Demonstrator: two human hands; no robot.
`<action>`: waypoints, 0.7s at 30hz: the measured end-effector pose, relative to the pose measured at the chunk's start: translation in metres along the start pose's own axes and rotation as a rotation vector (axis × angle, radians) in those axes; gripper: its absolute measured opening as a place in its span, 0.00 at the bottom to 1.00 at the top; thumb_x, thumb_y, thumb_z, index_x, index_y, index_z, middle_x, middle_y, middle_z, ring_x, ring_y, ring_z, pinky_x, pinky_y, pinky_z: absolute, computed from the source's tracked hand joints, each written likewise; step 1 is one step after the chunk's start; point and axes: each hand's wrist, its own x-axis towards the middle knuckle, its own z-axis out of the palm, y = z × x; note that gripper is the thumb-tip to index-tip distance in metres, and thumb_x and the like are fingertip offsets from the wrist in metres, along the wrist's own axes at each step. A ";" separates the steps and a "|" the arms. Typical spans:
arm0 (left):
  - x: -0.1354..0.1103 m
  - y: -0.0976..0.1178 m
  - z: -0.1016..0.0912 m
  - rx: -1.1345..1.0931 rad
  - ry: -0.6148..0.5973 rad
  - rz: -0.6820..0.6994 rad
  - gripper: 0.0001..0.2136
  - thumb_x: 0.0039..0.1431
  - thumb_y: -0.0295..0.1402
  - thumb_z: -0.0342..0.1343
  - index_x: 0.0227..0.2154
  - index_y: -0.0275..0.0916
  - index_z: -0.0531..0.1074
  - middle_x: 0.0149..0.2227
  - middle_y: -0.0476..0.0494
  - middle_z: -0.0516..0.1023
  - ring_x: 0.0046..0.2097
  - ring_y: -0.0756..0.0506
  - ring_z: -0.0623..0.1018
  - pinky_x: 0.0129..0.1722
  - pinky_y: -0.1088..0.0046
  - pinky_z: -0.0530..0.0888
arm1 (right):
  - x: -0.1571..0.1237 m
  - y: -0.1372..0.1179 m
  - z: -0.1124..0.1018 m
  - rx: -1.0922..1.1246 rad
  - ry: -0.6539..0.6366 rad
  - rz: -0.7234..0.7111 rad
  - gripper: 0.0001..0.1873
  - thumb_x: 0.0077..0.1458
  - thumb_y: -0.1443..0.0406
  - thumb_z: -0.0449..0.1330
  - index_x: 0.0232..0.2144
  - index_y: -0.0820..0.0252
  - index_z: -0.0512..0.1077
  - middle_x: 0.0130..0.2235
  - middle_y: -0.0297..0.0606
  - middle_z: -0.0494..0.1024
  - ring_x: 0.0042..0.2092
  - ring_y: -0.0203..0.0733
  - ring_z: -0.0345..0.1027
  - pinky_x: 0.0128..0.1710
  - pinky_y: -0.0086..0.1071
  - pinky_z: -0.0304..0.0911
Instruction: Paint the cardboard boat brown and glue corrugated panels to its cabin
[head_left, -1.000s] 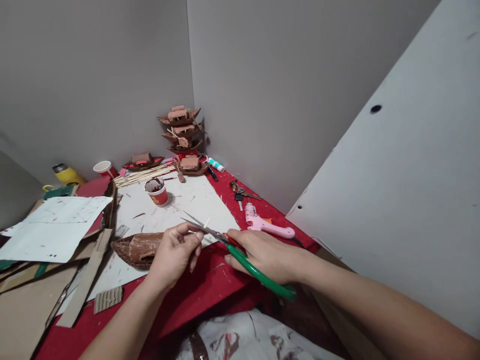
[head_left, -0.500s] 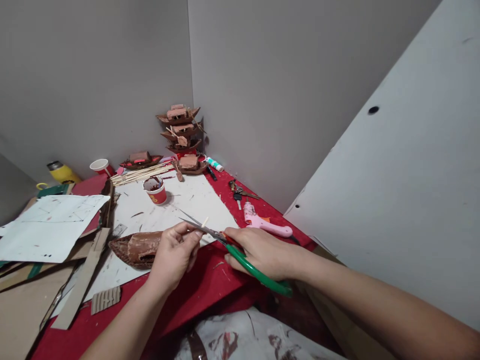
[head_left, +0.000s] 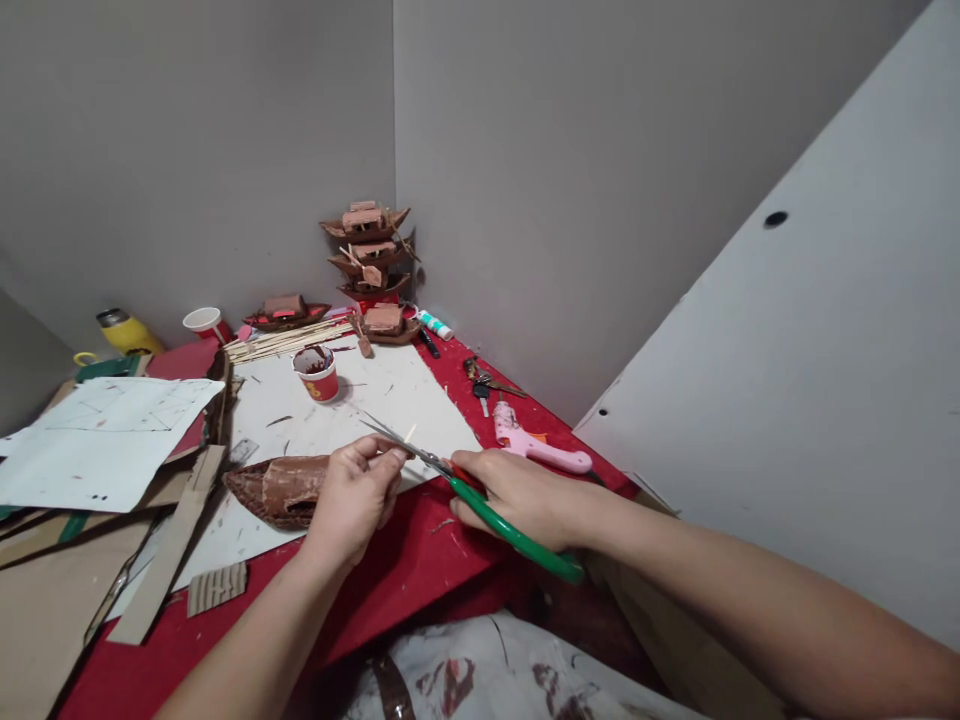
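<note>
My right hand [head_left: 517,495] is closed on a pair of scissors [head_left: 517,535] with green handles, its fingers inside the loops. The metal blades point left, nearly together, and cross a short pale stick [head_left: 410,434]. Between thumb and fingertips, my left hand [head_left: 360,490] pinches that thin stick; its lower end is hidden by the fingers. Behind my left wrist lies a brown model boat [head_left: 281,490] with a curved roof, partly covered by the hand.
Beyond my hands stands a paper cup [head_left: 321,382] with brown paint. A pink glue gun [head_left: 540,445] and keys [head_left: 481,392] lie at right. Several small boats [head_left: 365,222] are stacked in the corner near thin sticks [head_left: 292,341]. Cardboard [head_left: 169,550] and a drawing sheet [head_left: 112,440] lie at left.
The scissor blades have drawn closer together on the stick. My hands keep nearly the same position, while the view has shifted slightly.
</note>
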 end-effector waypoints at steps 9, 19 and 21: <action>0.000 -0.001 -0.004 0.069 -0.057 -0.031 0.14 0.49 0.43 0.62 0.24 0.38 0.67 0.11 0.61 0.57 0.12 0.59 0.51 0.11 0.84 0.49 | 0.012 0.009 0.000 0.013 0.058 0.010 0.07 0.49 0.65 0.56 0.21 0.58 0.62 0.21 0.30 0.66 0.24 0.35 0.58 0.24 0.28 0.52; 0.007 0.014 -0.019 -0.076 0.140 0.134 0.15 0.50 0.42 0.62 0.31 0.40 0.63 0.19 0.55 0.73 0.15 0.55 0.66 0.15 0.82 0.64 | 0.005 0.019 -0.009 -0.003 0.097 -0.038 0.10 0.53 0.61 0.54 0.22 0.57 0.63 0.21 0.30 0.65 0.23 0.35 0.57 0.24 0.29 0.52; 0.008 0.016 -0.022 -0.120 0.137 0.124 0.16 0.49 0.41 0.63 0.33 0.40 0.62 0.24 0.51 0.78 0.17 0.54 0.70 0.17 0.80 0.68 | 0.001 0.015 -0.008 -0.015 0.085 -0.066 0.10 0.53 0.61 0.54 0.22 0.57 0.63 0.22 0.31 0.66 0.24 0.35 0.58 0.25 0.29 0.52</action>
